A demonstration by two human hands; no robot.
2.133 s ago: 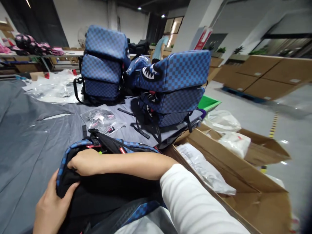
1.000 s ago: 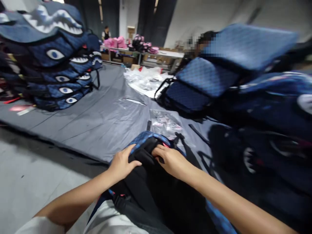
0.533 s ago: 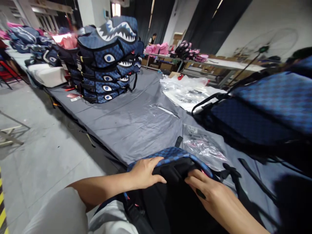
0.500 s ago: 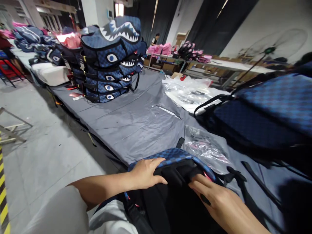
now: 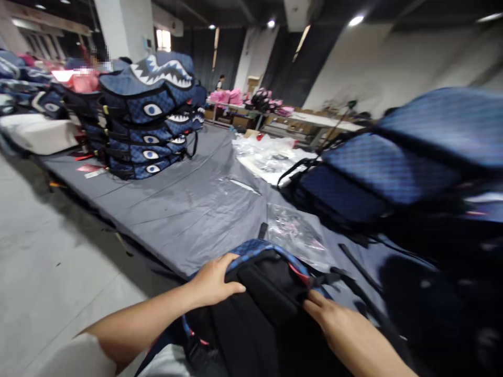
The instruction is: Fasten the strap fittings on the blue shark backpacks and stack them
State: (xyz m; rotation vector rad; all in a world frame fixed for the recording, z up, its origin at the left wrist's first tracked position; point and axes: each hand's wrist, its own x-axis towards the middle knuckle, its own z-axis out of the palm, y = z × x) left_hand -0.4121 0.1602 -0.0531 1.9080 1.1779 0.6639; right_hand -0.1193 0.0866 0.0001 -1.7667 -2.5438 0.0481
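A backpack point(image 5: 251, 314) with a black back side and blue checked edge lies in front of me at the table's near edge. My left hand point(image 5: 214, 281) grips its upper left edge, the thumb over the black padding and the other fingers round the blue rim. At the upper right side, my right hand point(image 5: 330, 317) pinches the edge just below a strip of red trim point(image 5: 299, 275). The tips of its fingers are partly hidden. A black strap point(image 5: 353, 288) trails off to the right of the bag.
Several blue shark-face backpacks point(image 5: 147, 120) are stacked on the grey-covered table point(image 5: 188, 209). More blue checked bags point(image 5: 377, 162) pile up at the right. Clear plastic bags point(image 5: 294, 233) lie beyond my bag. A person point(image 5: 220, 82) stands far back near pink bags point(image 5: 228, 97).
The view has swung right, so the pile of bags there shows more fully. My right hand has moved from the top of the black panel down to the right edge, uncovering red trim.
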